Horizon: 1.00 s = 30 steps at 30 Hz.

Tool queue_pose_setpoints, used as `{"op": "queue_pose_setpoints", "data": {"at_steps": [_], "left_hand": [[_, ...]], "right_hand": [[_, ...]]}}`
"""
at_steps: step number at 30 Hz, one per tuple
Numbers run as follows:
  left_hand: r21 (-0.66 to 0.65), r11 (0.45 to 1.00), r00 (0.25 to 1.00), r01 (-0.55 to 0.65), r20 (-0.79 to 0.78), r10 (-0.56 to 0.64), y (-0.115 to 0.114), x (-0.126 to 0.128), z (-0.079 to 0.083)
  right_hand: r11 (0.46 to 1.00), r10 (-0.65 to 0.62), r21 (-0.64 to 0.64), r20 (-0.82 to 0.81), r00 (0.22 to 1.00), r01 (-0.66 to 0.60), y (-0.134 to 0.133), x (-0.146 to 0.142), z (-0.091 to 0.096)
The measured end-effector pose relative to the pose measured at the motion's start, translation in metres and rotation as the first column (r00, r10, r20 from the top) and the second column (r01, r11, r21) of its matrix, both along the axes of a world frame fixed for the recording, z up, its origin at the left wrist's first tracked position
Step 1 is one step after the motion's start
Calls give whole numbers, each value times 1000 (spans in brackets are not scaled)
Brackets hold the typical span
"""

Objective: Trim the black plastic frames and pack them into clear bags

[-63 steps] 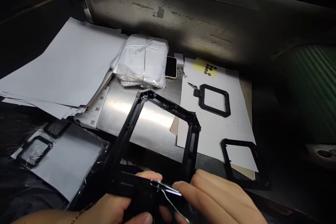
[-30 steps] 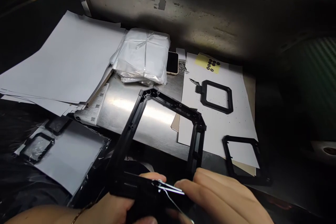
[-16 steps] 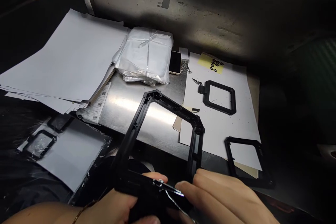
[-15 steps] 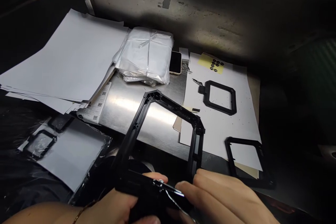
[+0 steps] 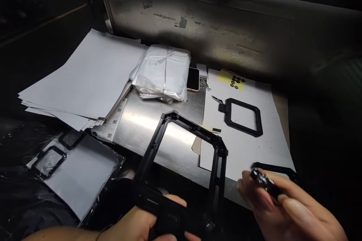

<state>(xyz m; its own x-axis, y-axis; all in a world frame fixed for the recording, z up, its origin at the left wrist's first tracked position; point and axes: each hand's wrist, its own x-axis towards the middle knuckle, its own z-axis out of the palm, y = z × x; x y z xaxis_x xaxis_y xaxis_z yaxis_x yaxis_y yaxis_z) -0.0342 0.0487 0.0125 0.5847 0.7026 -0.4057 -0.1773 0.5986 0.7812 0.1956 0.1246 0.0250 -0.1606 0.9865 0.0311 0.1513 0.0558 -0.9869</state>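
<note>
My left hand [image 5: 135, 222] grips the lower end of a large black plastic frame [image 5: 185, 120], which rises from it and is tilted over the steel sheet. My right hand [image 5: 285, 207] is apart from that frame, off to the right, pinching a small black part with shiny spots [image 5: 264, 182] between its fingers. That hand hovers over a second black frame [image 5: 274, 167], which it partly hides. A third black frame [image 5: 229, 120] lies on the white paper [image 5: 249, 150].
A brushed steel sheet [image 5: 152, 131] holds a plastic-wrapped bundle [image 5: 161, 75] and a phone [image 5: 193, 79]. A stack of white paper [image 5: 85, 79] lies to the left. A yellow sheet of black dots [image 5: 226, 79] sits on the white paper. Further frames lie in plastic [image 5: 79, 173] at lower left.
My right hand has moved right, away from the held frame, carrying the small black part. The metal clip and wire at the frame's lower end no longer show. The whole view has shifted slightly.
</note>
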Motion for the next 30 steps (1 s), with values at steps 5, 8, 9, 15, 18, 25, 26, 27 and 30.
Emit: {"op": "queue_pose_setpoints", "data": {"at_steps": [5, 8, 9, 15, 18, 25, 26, 27, 30], "left_hand": [[6, 1000, 1000, -8, -12, 8, 3, 8, -5], [-28, 999, 999, 45, 29, -44, 4, 14, -17], [-43, 996, 996, 75, 47, -73, 5, 13, -23], [-173, 978, 989, 119, 104, -102, 30, -12, -40], [-78, 955, 920, 287, 299, -252, 41, -21, -33], [-206, 962, 940, 178, 324, -105, 22, -12, -10], [-221, 967, 949, 128, 309, -55, 19, -10, -6], [-223, 973, 959, 66, 282, -1, 17, -9, -2], [-203, 963, 964, -177, 160, 211, 15, -1, 5]], "right_hand": [[971, 25, -230, -203, 979, -73, -2, -13, -22], [949, 119, -253, -257, 959, -185, 0, -21, -25], [945, 165, -240, -241, 956, -223, 4, -19, -24], [639, 769, -217, 153, 621, -738, 41, -5, 1], [527, 847, -287, 259, 465, -800, 49, -15, 9], [819, 559, 51, 149, 816, -571, 56, -17, 22], [902, 402, 121, 113, 909, -414, 53, -14, 25], [952, 234, 178, 108, 966, -250, 48, -12, 29], [951, 11, 297, 249, 968, -87, 26, -16, 35]]}}
